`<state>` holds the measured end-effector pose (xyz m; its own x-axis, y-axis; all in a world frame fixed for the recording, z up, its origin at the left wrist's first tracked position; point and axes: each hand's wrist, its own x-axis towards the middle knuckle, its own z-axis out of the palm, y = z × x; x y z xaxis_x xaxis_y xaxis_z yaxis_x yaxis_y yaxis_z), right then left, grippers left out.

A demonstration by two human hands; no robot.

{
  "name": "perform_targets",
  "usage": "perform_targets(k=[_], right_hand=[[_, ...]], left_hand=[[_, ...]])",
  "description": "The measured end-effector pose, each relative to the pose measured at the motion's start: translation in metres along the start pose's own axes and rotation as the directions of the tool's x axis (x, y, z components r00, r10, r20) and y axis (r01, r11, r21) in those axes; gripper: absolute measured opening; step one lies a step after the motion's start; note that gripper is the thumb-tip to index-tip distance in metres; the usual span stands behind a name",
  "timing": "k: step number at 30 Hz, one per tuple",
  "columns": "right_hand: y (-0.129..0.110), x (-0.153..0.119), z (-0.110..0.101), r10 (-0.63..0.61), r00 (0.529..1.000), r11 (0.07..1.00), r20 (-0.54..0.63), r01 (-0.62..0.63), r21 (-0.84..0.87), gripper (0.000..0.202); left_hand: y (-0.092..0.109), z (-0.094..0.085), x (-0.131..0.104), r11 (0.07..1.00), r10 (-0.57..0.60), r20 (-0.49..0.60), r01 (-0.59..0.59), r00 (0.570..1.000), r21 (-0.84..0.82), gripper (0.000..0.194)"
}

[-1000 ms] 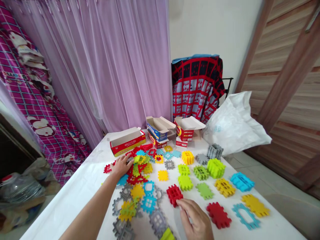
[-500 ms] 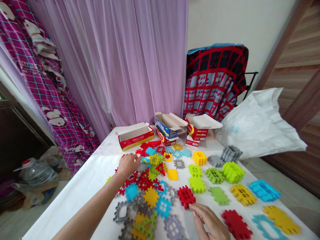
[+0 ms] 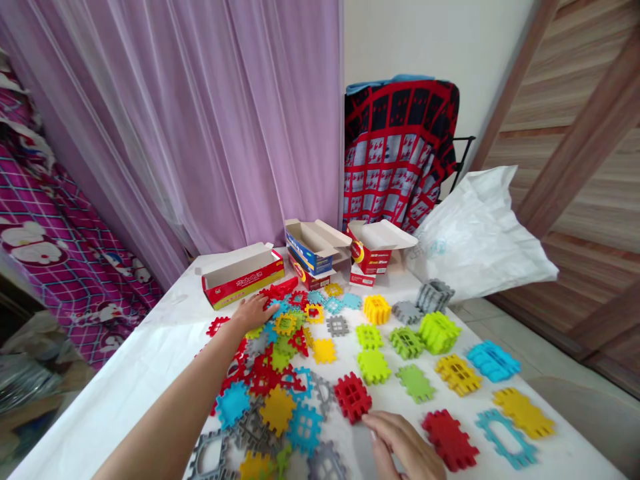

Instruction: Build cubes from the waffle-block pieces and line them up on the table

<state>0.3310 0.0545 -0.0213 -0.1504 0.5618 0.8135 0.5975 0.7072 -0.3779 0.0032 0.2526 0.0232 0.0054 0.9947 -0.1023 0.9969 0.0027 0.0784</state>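
Note:
My left hand (image 3: 251, 313) reaches to the far left of a loose pile of interlocking plastic building pieces. Its fingers are stretched out, palm down, over red and blue pieces, and their tips are partly hidden. My right hand (image 3: 403, 441) lies low on the table, thumb apart from the fingers, and holds nothing that I can see. Its fingertips are at the near corner of a red window piece stack (image 3: 353, 398). Between the hands lie a yellow square piece (image 3: 278, 410), a blue window piece (image 3: 305, 428) and a light blue piece (image 3: 233, 404).
Sorted pieces stand at right: a lime stack (image 3: 440, 332), a blue stack (image 3: 494, 361), a yellow window stack (image 3: 458, 375) and a red stack (image 3: 450, 439). Open cardboard boxes (image 3: 243, 275) line the back. A white sack (image 3: 480, 233) stands beyond the right edge.
The view has swung right, so everything sits further left in the picture. My left hand has come down onto the pile's far pieces. My right hand stays by the red stack.

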Motion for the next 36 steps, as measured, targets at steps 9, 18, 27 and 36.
perform_targets(k=[9,18,27,36], right_hand=[[-0.009,0.010,0.000,0.015,0.999,0.998,-0.032,-0.013,0.065,0.022],[-0.007,0.009,0.000,0.058,0.997,0.997,-0.060,-0.054,0.062,0.021],[-0.004,0.009,-0.006,0.136,0.987,0.990,-0.086,-0.133,0.042,0.022],[-0.004,0.010,-0.004,0.209,0.969,0.977,-0.133,-0.199,0.082,0.020]], left_hand=[[0.008,-0.012,-0.071,0.994,0.060,-0.022,-0.058,0.998,0.090,0.055],[0.060,-0.048,-0.060,0.982,0.118,-0.143,-0.094,0.983,0.166,0.051],[0.121,-0.006,0.001,0.942,0.323,-0.025,-0.319,0.946,0.106,0.041],[0.123,-0.019,-0.010,0.923,0.350,0.000,-0.345,0.937,0.168,0.032]])
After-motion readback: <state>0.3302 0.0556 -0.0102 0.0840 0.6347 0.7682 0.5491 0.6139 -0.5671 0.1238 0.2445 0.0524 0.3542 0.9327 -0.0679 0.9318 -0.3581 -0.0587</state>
